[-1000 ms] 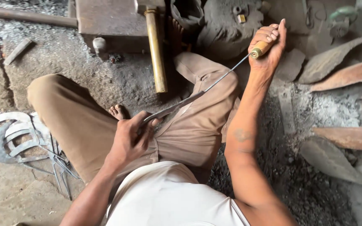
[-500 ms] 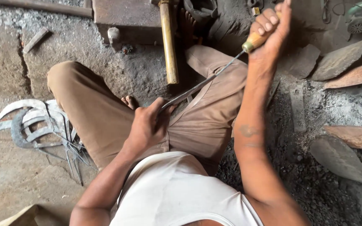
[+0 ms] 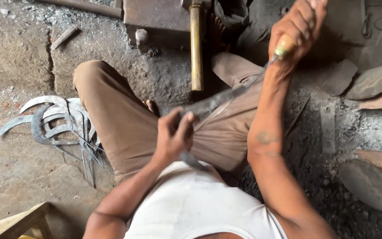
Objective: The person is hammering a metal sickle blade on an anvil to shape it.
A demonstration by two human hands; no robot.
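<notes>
Right now the right hand (image 3: 295,26) is clenched around the yellowish wooden handle (image 3: 284,45) of a long file (image 3: 226,97), held up near the far edge of the floor (image 3: 18,66), file running diagonally down across the lap. Left hand (image 3: 173,137) is curled tight around a curved grey blade (image 3: 195,108), looks like a sickle blade, pinned against the thigh of the brown trousers (image 3: 124,128); blade is blurred. Risks: file could skid off the edge and rake the left fingers (image 3: 186,124) or the leg under it, since only the thigh braces the blade; a bare foot (image 3: 151,106) sits just beside. Pile of finished sickle blades (image 3: 54,121) lies at the left, near the knee, sharp tangs toward the leg. Hammer handle (image 3: 196,48) leans off the anvil block (image 3: 155,17), well apart.
</notes>
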